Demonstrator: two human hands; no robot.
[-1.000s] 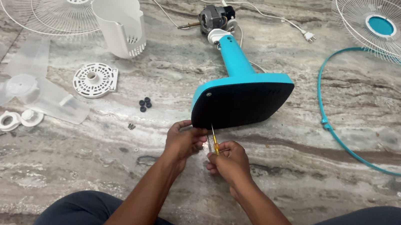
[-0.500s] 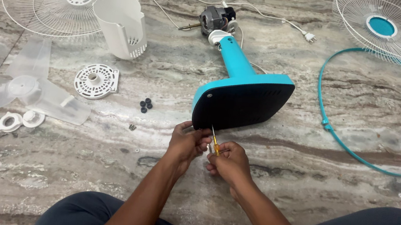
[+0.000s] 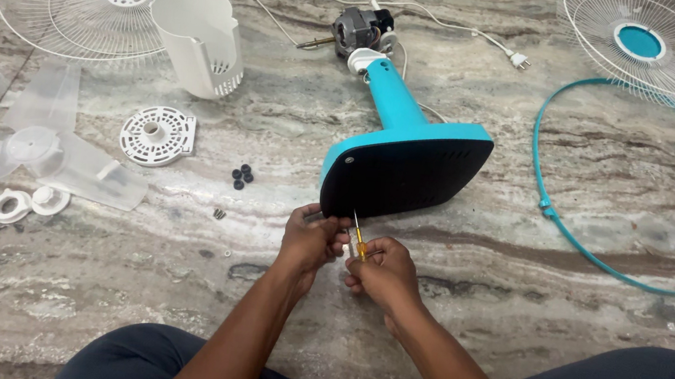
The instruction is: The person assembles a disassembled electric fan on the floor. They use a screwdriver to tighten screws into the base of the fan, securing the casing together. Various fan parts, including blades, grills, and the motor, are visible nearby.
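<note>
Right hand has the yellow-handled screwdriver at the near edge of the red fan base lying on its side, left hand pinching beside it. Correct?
Not quite: the head view shows a turquoise plastic fan base with a black underside, not red. The right hand does hold the yellow-handled screwdriver; the left hand pinches beside it.

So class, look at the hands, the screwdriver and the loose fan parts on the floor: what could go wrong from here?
1. The screwdriver in the right hand points at the fan base right beside the left hand; a slip might jab those fingers.
2. The base lies tipped on its side, so it may shift under pressure.
3. The small black pieces lie loose on the floor and could scatter.
</note>
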